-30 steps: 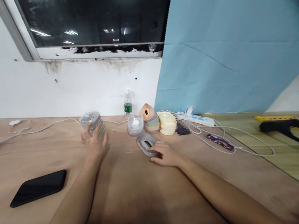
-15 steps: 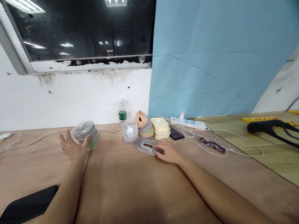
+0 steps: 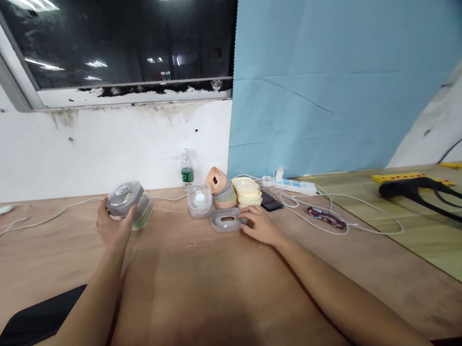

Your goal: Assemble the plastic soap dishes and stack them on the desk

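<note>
My left hand [image 3: 114, 224] is closed round the sides of a grey plastic box [image 3: 124, 202] with a clear top. That box sits tilted and slightly off to the left on a stack whose lower, pale green part [image 3: 143, 220] shows beneath. My right hand [image 3: 259, 224] pinches the right end of a grey rounded lid [image 3: 220, 225] with a dark oval slot, low over the table; whether it touches the wood I cannot tell. Behind it are a clear round-cornered container [image 3: 200, 202], an orange slotted lid [image 3: 216, 180] leaning on stacked grey, green and orange pieces [image 3: 224, 199], and stacked pale yellow trays [image 3: 247, 192].
A green-labelled bottle [image 3: 187, 170] stands by the wall. Right of the trays lie a dark phone [image 3: 271, 200], a white power strip [image 3: 295, 186], loose cables and a maroon patterned object [image 3: 326, 217]. A black tablet-like slab [image 3: 38, 320] lies front left on the wooden table [image 3: 213, 298].
My left hand has gone from spread fingers to a grip on the grey box, which has shifted left on its stack. The grey lid in my right hand has turned more level.
</note>
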`<action>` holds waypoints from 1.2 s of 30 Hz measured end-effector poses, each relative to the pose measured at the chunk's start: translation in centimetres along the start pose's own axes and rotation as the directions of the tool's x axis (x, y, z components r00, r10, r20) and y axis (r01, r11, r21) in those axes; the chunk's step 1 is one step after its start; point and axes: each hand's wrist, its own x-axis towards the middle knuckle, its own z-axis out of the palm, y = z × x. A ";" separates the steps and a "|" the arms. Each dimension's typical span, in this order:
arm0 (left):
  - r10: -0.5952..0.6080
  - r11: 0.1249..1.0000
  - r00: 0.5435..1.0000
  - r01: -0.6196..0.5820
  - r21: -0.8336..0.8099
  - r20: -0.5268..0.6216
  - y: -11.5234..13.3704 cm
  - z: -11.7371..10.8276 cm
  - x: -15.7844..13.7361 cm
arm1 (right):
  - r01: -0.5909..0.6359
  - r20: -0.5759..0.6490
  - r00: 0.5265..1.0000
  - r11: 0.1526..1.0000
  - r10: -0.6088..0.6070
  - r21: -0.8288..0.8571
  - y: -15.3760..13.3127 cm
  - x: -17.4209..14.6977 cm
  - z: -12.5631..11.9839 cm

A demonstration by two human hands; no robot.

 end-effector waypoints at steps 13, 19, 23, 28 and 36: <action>0.470 0.871 0.499 -0.129 -0.474 0.728 4.6 0.4 -10.3 | 0.075 -0.047 0.996 0.995 -0.072 0.069 -3.2 0.4 -0.2; 0.546 0.833 0.279 -0.280 -0.477 0.790 5.3 0.6 -10.8 | 0.193 0.135 0.964 0.952 -0.230 0.239 -5.6 0.3 0.5; 0.550 0.821 0.243 -0.331 -0.465 0.799 5.1 0.6 -10.6 | 0.194 0.234 0.935 0.936 -0.268 0.294 -6.1 0.2 1.1; 0.575 0.816 0.302 -0.283 -0.505 0.760 4.7 0.4 -10.1 | 0.178 0.244 0.940 0.953 -0.239 0.247 -6.4 0.0 1.4; 0.113 0.922 0.699 0.190 -0.337 0.706 4.0 2.2 -9.4 | 0.036 0.140 0.988 0.971 -0.071 0.235 -6.2 0.1 1.6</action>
